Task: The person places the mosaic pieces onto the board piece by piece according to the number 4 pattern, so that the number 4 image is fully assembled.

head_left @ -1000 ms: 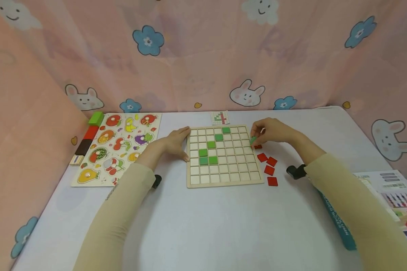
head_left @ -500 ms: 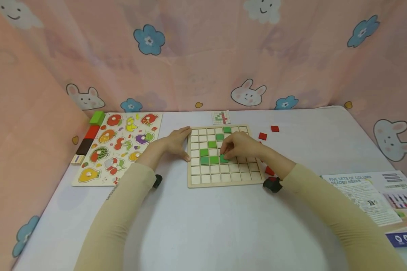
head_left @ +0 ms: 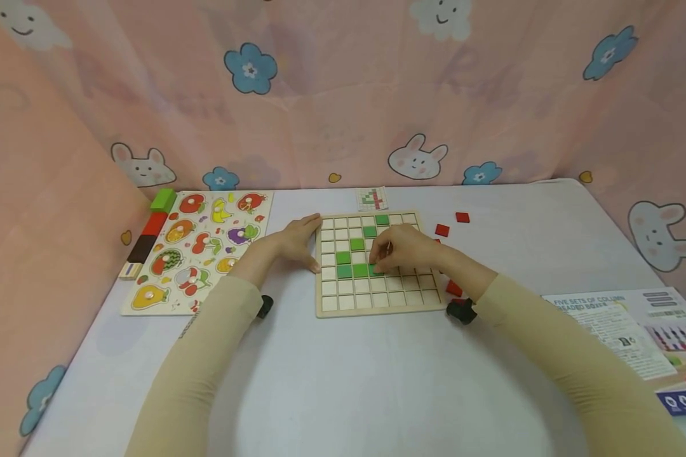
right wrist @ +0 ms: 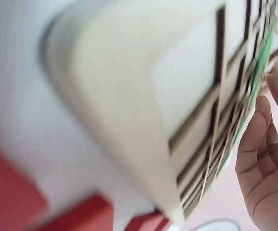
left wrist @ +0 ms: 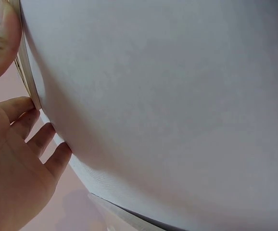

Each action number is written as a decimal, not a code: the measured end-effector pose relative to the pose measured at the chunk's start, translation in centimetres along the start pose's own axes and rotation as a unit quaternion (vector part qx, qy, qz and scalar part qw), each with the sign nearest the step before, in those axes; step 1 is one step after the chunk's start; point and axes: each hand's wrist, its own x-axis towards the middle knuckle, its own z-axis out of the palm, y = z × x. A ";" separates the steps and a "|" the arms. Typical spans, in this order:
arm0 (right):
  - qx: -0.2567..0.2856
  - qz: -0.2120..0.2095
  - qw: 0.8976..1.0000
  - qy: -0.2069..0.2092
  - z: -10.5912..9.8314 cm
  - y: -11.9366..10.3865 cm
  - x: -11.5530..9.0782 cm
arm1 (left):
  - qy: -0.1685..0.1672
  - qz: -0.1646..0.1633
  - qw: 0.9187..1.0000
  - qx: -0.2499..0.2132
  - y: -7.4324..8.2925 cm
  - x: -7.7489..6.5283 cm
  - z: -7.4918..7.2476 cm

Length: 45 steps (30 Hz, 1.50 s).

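A wooden grid board (head_left: 322, 313) lies on the white table, with several green square tiles set in its cells in a slanting line and a short row. My left hand (head_left: 297, 243) rests against the board's left edge, thumb and fingers spread; in the left wrist view, fingertips of the left hand (left wrist: 18, 163) touch the wooden edge. Over the middle of the board, my right hand (head_left: 406, 246) pinches a green tile (head_left: 374, 270) at the cell right of the green row. Fingers partly hide that tile. The right wrist view shows the right hand (right wrist: 266, 168) beyond the board's blurred corner.
A small pattern card (head_left: 371, 198) lies behind the board. Several red tiles (head_left: 462, 218) are scattered to its right, some under the right forearm. A fruit puzzle board (head_left: 174, 310) and coloured blocks (head_left: 155, 223) stand left. A printed sheet or box (head_left: 634, 343) lies right.
My right hand has carried the green tile from the board's right side leftward to the green row, and stays there since half a second ago. My left hand has kept its place.
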 end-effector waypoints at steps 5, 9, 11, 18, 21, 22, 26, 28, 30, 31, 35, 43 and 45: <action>-0.010 0.037 0.999 0.034 -2.5 2.1 -0.6 | 0.001 -0.001 1.000 0.002 0.0 -0.1 0.0; -0.031 0.090 0.992 0.083 -5.2 4.9 -1.3 | 0.000 -0.001 1.000 0.001 -0.1 -0.1 -0.1; -0.036 0.119 0.987 0.099 -6.3 6.5 -1.9 | -0.001 -0.001 1.000 0.001 -0.1 -0.2 -0.1; -0.038 0.220 0.971 0.086 -8.4 10.6 -4.3 | -0.001 0.003 1.000 0.004 -0.1 0.0 0.0; -0.030 0.243 0.966 0.081 -8.5 11.5 -4.8 | 0.000 0.003 1.000 0.006 -0.1 0.0 0.0; -0.028 0.248 0.965 0.081 -8.5 11.6 -4.9 | 0.000 0.003 1.000 0.006 -0.1 0.0 0.0; -0.033 0.250 0.963 0.090 -8.3 11.9 -4.9 | 0.001 0.003 1.000 0.008 -0.1 0.0 0.0; -0.040 0.247 0.963 0.096 -8.2 11.9 -4.9 | 0.001 0.002 1.000 0.008 -0.1 0.0 0.0; -0.045 0.245 0.963 0.101 -8.1 11.9 -4.8 | 0.000 0.003 1.000 0.008 -0.2 0.0 0.0; -0.047 0.245 0.963 0.104 -8.1 11.8 -4.8 | 0.000 0.004 1.000 0.009 -0.1 0.0 0.0; -0.058 0.245 0.958 0.134 -8.0 11.5 -4.6 | -0.002 0.004 1.000 0.011 -0.1 0.0 -0.1; 0.002 0.196 0.955 0.222 -6.8 8.7 -2.6 | -0.002 0.004 1.000 0.008 0.0 -0.1 -0.2; 0.029 0.180 0.958 0.223 -6.2 7.8 -1.8 | -0.002 0.006 1.000 0.009 0.1 -0.1 -0.2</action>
